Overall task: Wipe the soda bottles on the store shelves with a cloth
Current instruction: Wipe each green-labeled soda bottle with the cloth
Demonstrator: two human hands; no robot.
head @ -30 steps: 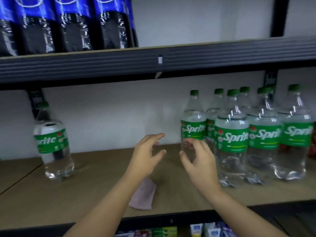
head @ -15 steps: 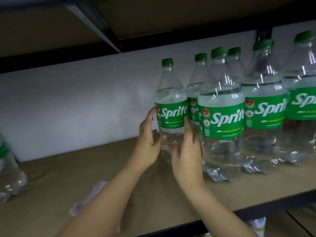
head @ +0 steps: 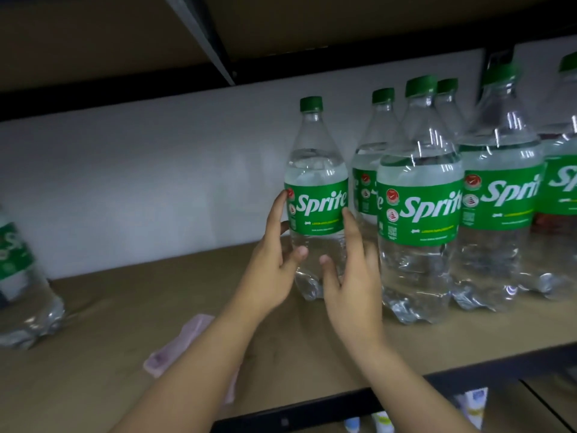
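Observation:
A clear Sprite bottle (head: 316,170) with a green cap and label stands at the left end of a group of several like bottles (head: 418,195) on the wooden shelf (head: 125,314). My left hand (head: 274,264) grips its left side, fingers up along the label, thumb across the front. My right hand (head: 351,276) grips its right side, thumb on the front of the lower body. A pink cloth (head: 184,342) lies on the shelf under my left forearm, partly hidden by it.
One more Sprite bottle (head: 22,285) stands alone at the far left. The upper shelf's underside and black beam (head: 199,35) hang close overhead. A white back wall (head: 140,182) closes the shelf. Small packages (head: 474,404) show on the shelf below.
Both hands went from hovering above the cloth to the leftmost bottle of the group and closed round it. The view moved in closer and lower under the upper shelf.

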